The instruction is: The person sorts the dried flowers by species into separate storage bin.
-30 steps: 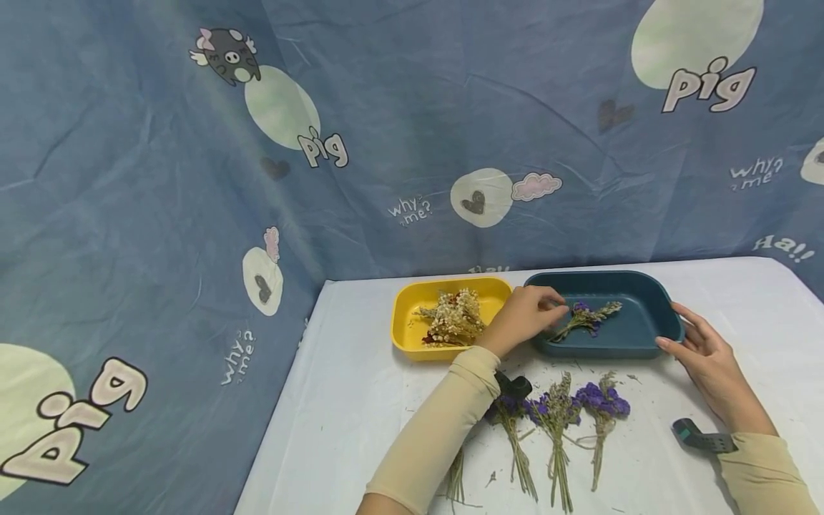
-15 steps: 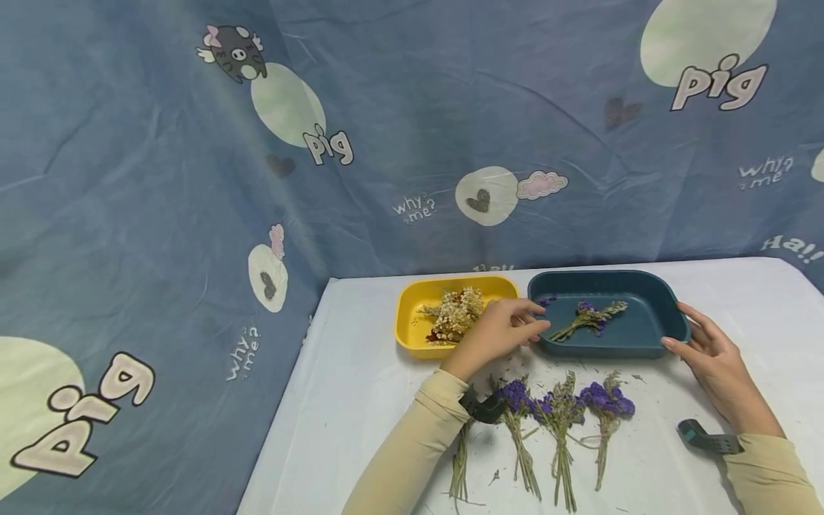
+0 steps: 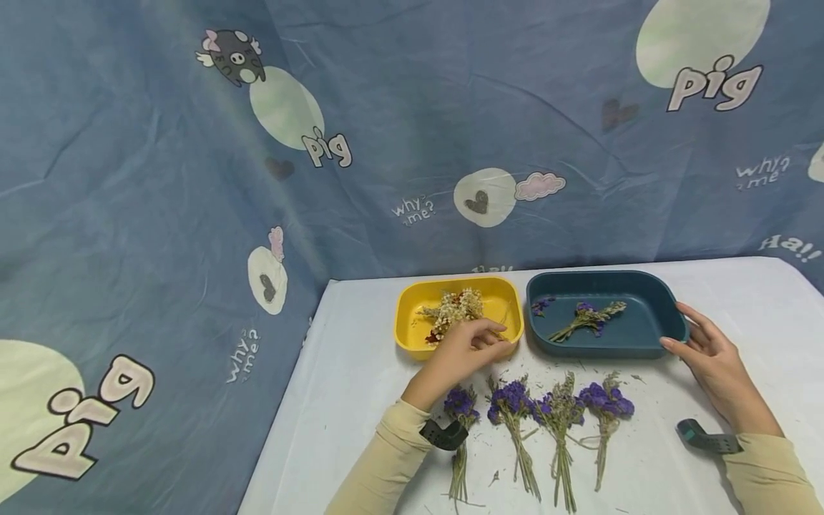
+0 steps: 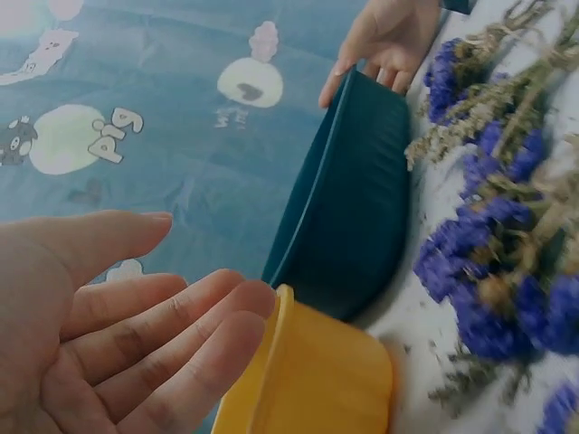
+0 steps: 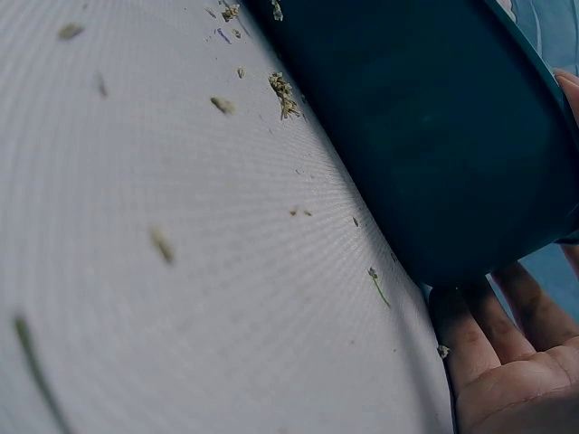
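My left hand [image 3: 460, 354] is over the front right part of the yellow tray [image 3: 402, 329], its fingers loosely extended and nothing visible between them. That tray holds dried cream flowers [image 3: 458, 309] with some dark red bits. Beside it stands a dark teal tray [image 3: 644, 318]. A small bunch of dried purple flowers [image 3: 591, 319] lies inside the teal one, and purple petals [image 3: 541, 306] are at its left end. My right hand [image 3: 711, 354] holds the teal tray's right end, thumb at the front corner and fingers along the end wall. The left wrist view shows my left palm [image 4: 118, 334] and spread fingers.
Several tied bunches of purple dried flowers [image 3: 558, 418] lie in a row in front of the trays on the white table [image 3: 347, 400]. Loose plant crumbs [image 5: 282, 95] are scattered near the teal tray. A printed blue cloth [image 3: 386, 107] hangs behind and to the left.
My left hand has moved left, from over the teal tray's left end to the yellow tray, uncovering purple petals in the teal one. The right hand stays at the teal tray's end.
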`<action>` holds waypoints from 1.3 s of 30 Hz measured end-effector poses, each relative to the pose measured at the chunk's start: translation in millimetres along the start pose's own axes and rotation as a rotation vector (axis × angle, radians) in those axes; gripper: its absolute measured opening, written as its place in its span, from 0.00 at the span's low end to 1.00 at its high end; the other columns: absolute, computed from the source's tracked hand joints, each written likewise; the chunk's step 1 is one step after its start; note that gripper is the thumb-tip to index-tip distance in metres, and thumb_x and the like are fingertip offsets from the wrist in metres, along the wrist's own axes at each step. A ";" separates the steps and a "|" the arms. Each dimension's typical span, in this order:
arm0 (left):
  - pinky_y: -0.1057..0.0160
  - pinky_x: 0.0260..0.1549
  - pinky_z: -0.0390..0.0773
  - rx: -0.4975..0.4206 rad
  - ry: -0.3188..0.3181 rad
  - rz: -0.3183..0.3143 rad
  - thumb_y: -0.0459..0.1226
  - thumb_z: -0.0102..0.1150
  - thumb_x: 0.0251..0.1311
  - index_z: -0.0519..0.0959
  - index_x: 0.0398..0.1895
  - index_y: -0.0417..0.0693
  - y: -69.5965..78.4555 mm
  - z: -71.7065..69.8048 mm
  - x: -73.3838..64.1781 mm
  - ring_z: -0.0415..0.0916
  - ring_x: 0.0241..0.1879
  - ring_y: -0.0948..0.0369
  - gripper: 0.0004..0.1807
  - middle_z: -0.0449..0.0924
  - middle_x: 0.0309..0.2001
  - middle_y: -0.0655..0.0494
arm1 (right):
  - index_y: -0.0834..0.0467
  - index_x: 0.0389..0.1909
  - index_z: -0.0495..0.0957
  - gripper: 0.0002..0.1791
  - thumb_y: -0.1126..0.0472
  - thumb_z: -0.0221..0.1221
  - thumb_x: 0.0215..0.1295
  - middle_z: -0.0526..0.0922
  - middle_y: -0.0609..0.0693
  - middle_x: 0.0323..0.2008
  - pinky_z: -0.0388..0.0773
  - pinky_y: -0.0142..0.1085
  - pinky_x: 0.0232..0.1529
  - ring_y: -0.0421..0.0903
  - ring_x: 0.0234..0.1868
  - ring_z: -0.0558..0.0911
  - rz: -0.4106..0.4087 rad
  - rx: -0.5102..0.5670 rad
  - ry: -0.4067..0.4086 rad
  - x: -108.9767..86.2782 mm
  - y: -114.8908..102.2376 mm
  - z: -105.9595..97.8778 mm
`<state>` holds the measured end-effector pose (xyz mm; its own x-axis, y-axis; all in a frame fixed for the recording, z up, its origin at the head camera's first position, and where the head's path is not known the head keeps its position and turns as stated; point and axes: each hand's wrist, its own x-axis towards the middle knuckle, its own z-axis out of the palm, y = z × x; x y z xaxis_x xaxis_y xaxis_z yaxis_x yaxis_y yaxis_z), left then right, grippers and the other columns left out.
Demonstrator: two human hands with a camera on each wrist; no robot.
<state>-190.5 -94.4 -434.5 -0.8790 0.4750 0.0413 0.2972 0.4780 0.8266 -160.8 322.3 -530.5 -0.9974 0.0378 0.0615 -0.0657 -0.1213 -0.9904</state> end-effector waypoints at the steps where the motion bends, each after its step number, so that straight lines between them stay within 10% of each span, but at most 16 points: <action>1: 0.69 0.40 0.86 -0.009 -0.005 0.003 0.49 0.65 0.70 0.82 0.60 0.50 -1.5 -1.1 -3.0 0.86 0.37 0.64 0.21 0.90 0.43 0.52 | 0.43 0.83 0.51 0.45 0.71 0.60 0.72 0.55 0.50 0.80 0.75 0.12 0.51 0.20 0.55 0.76 -0.003 0.003 0.001 0.0 0.0 -0.1; 6: 0.63 0.34 0.88 -0.078 -0.025 -0.010 0.46 0.63 0.71 0.81 0.60 0.43 -10.0 -5.4 -21.0 0.88 0.37 0.46 0.21 0.89 0.42 0.41 | 0.44 0.83 0.51 0.45 0.72 0.59 0.72 0.57 0.50 0.79 0.76 0.13 0.51 0.20 0.56 0.77 -0.012 0.017 -0.003 -0.7 0.6 -0.7; 15: 0.65 0.26 0.86 -0.088 0.007 -0.096 0.44 0.66 0.69 0.76 0.44 0.42 -27.9 -2.4 -63.0 0.85 0.24 0.61 0.15 0.88 0.34 0.44 | 0.44 0.83 0.51 0.45 0.72 0.58 0.73 0.59 0.48 0.77 0.76 0.13 0.52 0.20 0.57 0.77 -0.014 0.032 -0.016 0.2 0.0 -1.1; 23: 0.71 0.16 0.74 0.114 0.004 -0.119 0.48 0.69 0.66 0.77 0.32 0.56 -35.3 1.0 -89.3 0.81 0.18 0.66 0.12 0.82 0.24 0.66 | 0.44 0.83 0.51 0.45 0.71 0.58 0.73 0.58 0.49 0.77 0.76 0.13 0.51 0.20 0.56 0.77 -0.014 0.018 -0.015 -0.8 0.4 -1.5; 32: 0.70 0.12 0.68 0.242 -0.037 -0.249 0.53 0.75 0.57 0.79 0.12 0.56 -36.2 -0.2 -110.8 0.67 0.07 0.66 0.23 0.73 0.07 0.67 | 0.42 0.83 0.50 0.45 0.69 0.59 0.74 0.53 0.50 0.81 0.75 0.11 0.51 0.19 0.56 0.76 0.013 -0.010 -0.018 0.9 -1.4 -0.5; 39: 0.68 0.13 0.70 0.270 -0.022 -0.286 0.54 0.81 0.47 0.82 0.15 0.59 -42.4 5.6 -115.7 0.69 0.10 0.66 0.18 0.71 0.07 0.68 | 0.43 0.83 0.51 0.44 0.72 0.58 0.73 0.66 0.41 0.70 0.76 0.13 0.51 0.20 0.55 0.78 0.007 0.039 -0.017 0.3 -2.8 -1.7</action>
<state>-99.3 -165.5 -477.5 -0.9330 0.3091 -0.1841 0.1313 0.7689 0.6257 -160.8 324.3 -527.9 -0.9982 0.0197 0.0566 -0.0591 -0.1600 -0.9853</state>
